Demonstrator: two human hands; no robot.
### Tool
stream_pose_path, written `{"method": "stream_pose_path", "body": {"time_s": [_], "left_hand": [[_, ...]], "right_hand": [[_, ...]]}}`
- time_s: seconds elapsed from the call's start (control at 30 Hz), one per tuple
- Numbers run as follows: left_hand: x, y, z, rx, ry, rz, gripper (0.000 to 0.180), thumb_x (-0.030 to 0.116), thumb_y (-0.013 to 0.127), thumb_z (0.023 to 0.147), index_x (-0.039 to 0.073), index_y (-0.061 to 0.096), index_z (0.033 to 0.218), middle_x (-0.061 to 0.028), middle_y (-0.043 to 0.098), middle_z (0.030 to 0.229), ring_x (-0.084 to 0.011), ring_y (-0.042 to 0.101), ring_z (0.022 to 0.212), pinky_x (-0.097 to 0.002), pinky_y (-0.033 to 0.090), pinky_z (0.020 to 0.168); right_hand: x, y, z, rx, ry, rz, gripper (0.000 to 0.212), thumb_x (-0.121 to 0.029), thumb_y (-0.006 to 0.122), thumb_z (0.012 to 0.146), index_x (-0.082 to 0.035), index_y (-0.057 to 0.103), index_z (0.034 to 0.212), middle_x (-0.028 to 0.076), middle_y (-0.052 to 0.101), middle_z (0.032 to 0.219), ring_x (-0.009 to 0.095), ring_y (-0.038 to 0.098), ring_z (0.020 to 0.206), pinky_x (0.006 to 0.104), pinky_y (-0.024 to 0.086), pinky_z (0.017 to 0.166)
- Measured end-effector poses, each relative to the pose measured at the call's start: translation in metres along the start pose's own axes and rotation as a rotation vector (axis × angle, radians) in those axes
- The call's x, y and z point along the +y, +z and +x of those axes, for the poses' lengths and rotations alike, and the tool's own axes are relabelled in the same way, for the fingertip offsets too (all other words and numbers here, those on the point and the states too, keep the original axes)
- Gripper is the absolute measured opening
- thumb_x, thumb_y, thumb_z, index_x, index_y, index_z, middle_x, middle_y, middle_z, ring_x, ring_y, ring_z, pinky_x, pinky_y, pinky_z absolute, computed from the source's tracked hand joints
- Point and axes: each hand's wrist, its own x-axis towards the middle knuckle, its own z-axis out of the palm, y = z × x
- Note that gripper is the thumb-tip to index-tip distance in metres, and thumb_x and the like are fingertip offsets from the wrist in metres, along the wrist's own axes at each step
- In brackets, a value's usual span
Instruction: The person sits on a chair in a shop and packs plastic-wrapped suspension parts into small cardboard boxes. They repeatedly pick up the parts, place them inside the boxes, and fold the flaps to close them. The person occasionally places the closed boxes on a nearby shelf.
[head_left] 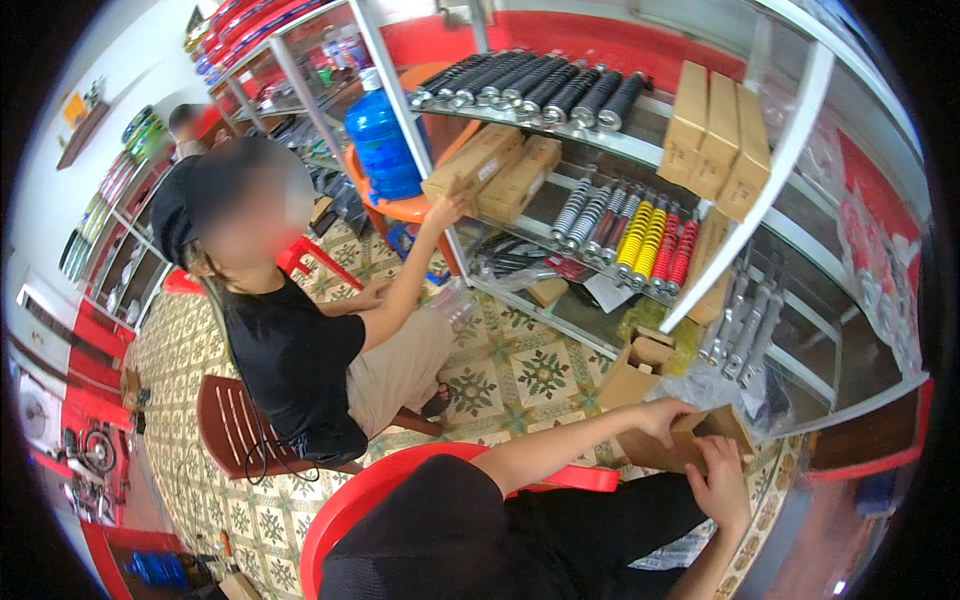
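Observation:
An open-topped cardboard box (655, 453) is held between my two hands at the lower right, near my knees. My left hand (660, 420) grips its far left rim, fingers curled over the edge. On the near right side, my right hand (720, 482) has its fingers bent over the wall of the same box. The box's inside looks dark, and I cannot make out any contents. Just beyond it stands another open cardboard box (640, 362). Clear plastic bags (705, 390) and silver shock absorbers (752, 330) lie close by on the bottom shelf.
Glass shelving holds black shock absorbers (545, 88), yellow ones (640, 240) and upright cartons (725, 140). At left, a seated person (290, 350) reaches to a long carton (475, 165). A blue water jug (383, 145) rests on an orange chair. My red chair (335, 500) is below.

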Motion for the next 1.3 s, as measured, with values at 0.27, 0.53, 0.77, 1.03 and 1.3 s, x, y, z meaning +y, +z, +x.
{"method": "stream_pose_path", "body": {"time_s": [0.27, 0.53, 0.77, 1.03, 1.3], "left_hand": [[0.017, 0.005, -0.002, 0.064, 0.015, -0.161, 0.064, 0.02, 0.083, 0.057, 0.001, 0.055, 0.111, -0.0095, 0.063, 0.102, -0.0181, 0.057, 0.097, -0.0335, 0.047, 0.084], [-0.007, 0.03, 0.001, -0.11, 0.025, 0.056, 0.062, 0.016, 0.082, 0.059, 0.004, 0.057, 0.114, -0.0106, 0.063, 0.108, -0.0196, 0.059, 0.103, -0.0338, 0.047, 0.091], [0.024, 0.017, -0.003, 0.18, -0.28, 0.191, 0.09, 0.043, 0.083, 0.057, -0.006, 0.049, 0.124, -0.0242, 0.058, 0.116, -0.033, 0.056, 0.11, -0.0383, 0.043, 0.095], [0.056, -0.001, -0.025, 0.703, -0.216, -0.003, 0.06, 0.031, 0.079, 0.061, 0.002, 0.057, 0.108, -0.0192, 0.063, 0.099, -0.0355, 0.061, 0.091, -0.0413, 0.049, 0.077], [0.047, 0.022, -0.012, 0.584, -0.038, -0.092, 0.056, 0.023, 0.079, 0.056, 0.004, 0.058, 0.104, -0.0158, 0.063, 0.098, -0.0328, 0.062, 0.089, -0.0394, 0.049, 0.077]], "right_hand": [[0.014, 0.035, -0.046, 0.499, 0.275, 0.284, 0.054, 0.007, 0.063, 0.071, -0.001, 0.051, 0.122, 0.016, 0.057, 0.095, 0.031, 0.057, 0.088, 0.0367, 0.046, 0.081], [0.017, 0.127, -0.107, 0.639, 0.362, 0.303, 0.028, 0.001, 0.063, 0.069, -0.004, 0.065, 0.097, 0.01, 0.067, 0.088, 0.029, 0.06, 0.093, 0.0394, 0.047, 0.084], [-0.007, 0.153, -0.091, 0.564, 0.26, 0.534, 0.025, 0.002, 0.062, 0.074, -0.003, 0.065, 0.098, 0.01, 0.067, 0.091, 0.029, 0.062, 0.088, 0.0367, 0.049, 0.08], [-0.028, 0.137, -0.005, 0.428, 0.136, 0.483, 0.017, 0.004, 0.06, 0.074, 0.001, 0.063, 0.09, 0.013, 0.063, 0.083, 0.032, 0.06, 0.074, 0.0406, 0.049, 0.071], [-0.024, 0.201, -0.001, 0.081, 0.25, 0.398, 0.025, -0.012, 0.046, 0.09, 0.008, 0.058, 0.08, 0.028, 0.059, 0.078, 0.044, 0.059, 0.077, 0.0456, 0.046, 0.069]]}}
